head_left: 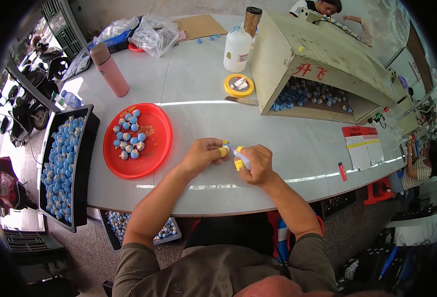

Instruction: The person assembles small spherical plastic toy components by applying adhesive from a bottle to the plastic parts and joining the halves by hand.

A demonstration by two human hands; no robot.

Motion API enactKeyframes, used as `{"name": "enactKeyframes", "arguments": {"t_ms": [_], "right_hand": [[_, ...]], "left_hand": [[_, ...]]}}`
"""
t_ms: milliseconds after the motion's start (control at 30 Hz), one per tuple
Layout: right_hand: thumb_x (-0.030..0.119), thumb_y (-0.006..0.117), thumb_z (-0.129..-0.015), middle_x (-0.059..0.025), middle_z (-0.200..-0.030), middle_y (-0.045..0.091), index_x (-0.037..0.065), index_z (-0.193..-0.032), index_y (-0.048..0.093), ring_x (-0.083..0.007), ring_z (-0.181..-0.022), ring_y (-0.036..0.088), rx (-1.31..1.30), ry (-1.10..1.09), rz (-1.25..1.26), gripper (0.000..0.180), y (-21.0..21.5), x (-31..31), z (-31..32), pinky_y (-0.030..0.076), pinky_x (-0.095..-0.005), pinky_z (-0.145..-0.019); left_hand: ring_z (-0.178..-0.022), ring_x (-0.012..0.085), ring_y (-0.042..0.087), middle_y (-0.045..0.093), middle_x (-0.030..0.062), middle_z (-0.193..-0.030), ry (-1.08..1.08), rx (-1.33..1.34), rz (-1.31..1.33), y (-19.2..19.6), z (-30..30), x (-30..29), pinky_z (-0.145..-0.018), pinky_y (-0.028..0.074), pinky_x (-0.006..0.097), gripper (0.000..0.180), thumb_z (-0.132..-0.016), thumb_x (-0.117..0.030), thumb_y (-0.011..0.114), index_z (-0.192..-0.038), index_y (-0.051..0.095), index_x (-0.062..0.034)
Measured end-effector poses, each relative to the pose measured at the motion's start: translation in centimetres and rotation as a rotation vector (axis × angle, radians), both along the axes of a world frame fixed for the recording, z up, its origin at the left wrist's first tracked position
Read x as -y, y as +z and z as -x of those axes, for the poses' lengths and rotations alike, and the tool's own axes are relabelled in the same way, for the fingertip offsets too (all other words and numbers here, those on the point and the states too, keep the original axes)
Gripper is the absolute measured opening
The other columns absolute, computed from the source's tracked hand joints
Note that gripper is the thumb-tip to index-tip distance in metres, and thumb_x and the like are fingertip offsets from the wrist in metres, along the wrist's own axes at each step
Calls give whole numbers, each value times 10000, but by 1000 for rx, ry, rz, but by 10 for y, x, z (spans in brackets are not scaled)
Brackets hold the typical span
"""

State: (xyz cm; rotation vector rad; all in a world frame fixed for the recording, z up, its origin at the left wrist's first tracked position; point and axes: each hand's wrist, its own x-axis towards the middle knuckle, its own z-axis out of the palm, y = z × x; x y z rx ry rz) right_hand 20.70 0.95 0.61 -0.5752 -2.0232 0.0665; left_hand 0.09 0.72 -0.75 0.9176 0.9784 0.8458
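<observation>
Small piece pinched close to a squeeze bottle's tip

The left hand is nearly closed, thumb and fingertips pinching the small piece, which is mostly hidden. The right hand is curled around the pale squeeze bottle, its tip pointing at the piece; whether they touch, I cannot tell. To work neatly here, I'd steady both wrists on the desk, turn the piece to face the tip, squeeze lightly and keep the taped fingertips clear.

Left of the left hand is a red plate of blue balls. For writing, beyond the right hand a pale box bears large red hand-painted characters, and to its right a sheet has printed red and yellow bands. No brand shows on the squeeze bottle.
</observation>
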Motion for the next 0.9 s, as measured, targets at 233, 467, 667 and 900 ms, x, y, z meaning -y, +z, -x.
{"name": "enactKeyframes", "arguments": {"t_ms": [233, 467, 667, 900], "right_hand": [[40, 682, -669, -95, -661, 604, 8, -882, 597, -251, -485, 534, 13, -10, 4, 231, -5, -2, 0, 412, -346, -481], [50, 688, -691, -102, -677, 618, 5, -873, 596, -252, -478, 540, 22, -14, 8, 209, -1, 0, -2, 420, -343, -477], [54, 671, -756, -105, -680, 615, -3, -915, 588, -218, -505, 560, -35, 14, -6, 188, -6, -1, -5, 437, -322, -494], [76, 651, -861, -105, -919, 658, -19, -1086, 547, -142, -757, 618, -606, -26, 591, 266, 9, 7, -20, 487, -273, -696]], "left_hand": [[-907, 126, 662, 677, 87, -1020, -14, -23, 2, 1, 0, 1, -704, 501, 189, 363, -901, -125, 682, -1197, 593, 67], [-887, 142, 659, 671, 96, -1022, 3, 14, -7, -2, -2, 0, -706, 505, 214, 379, -885, -121, 685, -1183, 588, 93], [-945, 148, 664, 678, 96, -1044, -2, -7, 35, 6, 2, 1, -727, 510, 207, 340, -915, -137, 657, -1189, 587, 51], [-1006, 207, 657, 649, 109, -1092, -3, 136, 120, 7, 4, -3, -829, 521, 267, 321, -904, -128, 647, -1173, 548, 16]]}}
